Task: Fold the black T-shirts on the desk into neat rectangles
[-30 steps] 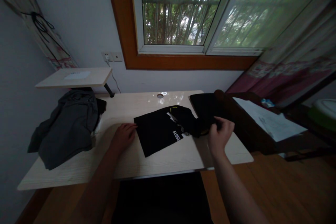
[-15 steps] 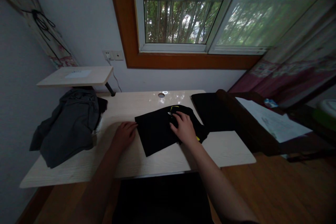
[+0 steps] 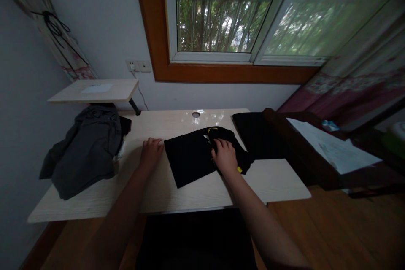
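Observation:
A black folded garment (image 3: 190,156) with yellow marks lies on the light wooden desk (image 3: 272,181). Its left half is flat, while its right end is uneven and rumpled. My right hand (image 3: 225,156) rests on that right part, fingers bent and a little apart, palm down. Just off the garment's upper left corner is my left hand (image 3: 152,152), its fingers stretched out over the desk with nothing visible in them. Whether its fingertips touch the cloth edge I cannot tell.
A dark grey garment (image 3: 85,147) is heaped at the desk's left, under a small raised shelf (image 3: 95,90) holding a paper. Another flat black piece (image 3: 256,135) lies at the right, beside a dark wooden piece of furniture (image 3: 303,147). A cable runs down from the wall socket (image 3: 138,66).
My left hand has drawn slightly away from the garment's corner and up. My right hand has slid a little to the right on the cloth. The camera view has shifted slightly.

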A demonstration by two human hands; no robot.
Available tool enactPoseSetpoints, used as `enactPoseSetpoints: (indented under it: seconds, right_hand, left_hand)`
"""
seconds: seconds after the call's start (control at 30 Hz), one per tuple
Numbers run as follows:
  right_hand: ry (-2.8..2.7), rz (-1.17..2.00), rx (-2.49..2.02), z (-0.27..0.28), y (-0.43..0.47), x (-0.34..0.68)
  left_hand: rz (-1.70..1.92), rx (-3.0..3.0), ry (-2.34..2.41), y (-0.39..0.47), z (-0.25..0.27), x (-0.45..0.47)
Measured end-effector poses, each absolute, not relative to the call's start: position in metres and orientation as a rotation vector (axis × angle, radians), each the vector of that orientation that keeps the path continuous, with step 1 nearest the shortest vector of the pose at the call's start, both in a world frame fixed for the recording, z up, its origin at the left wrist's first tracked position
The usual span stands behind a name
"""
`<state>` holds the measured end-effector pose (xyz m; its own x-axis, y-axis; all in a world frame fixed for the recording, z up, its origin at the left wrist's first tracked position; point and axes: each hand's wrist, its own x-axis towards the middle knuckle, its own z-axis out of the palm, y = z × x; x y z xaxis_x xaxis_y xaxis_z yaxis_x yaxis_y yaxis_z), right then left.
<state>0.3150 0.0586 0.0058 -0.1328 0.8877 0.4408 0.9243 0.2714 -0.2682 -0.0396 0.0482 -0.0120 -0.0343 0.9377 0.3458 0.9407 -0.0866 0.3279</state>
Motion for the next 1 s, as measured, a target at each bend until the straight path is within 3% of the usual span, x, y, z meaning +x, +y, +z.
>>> enactPoseSetpoints:
  seconds: [0.33, 0.77, 1.0]
  right_hand:
    - [-2.068, -0.054, -1.678, 0.009, 0.06, 0.311]
    - [-2.269, -0.008, -1.452, 0.026, 0.085, 0.285]
    - [-1.725, 0.117, -1.322, 0.033, 0.085, 0.309]
  left_hand:
    - [-0.787, -2.197, -2.197, 0.077, -0.008, -0.034]
    - [-1.085, -1.513, -2.42, 0.067, 0.008, -0.101]
    - [-1.049, -1.345, -2.621, 0.045, -0.003, -0.126]
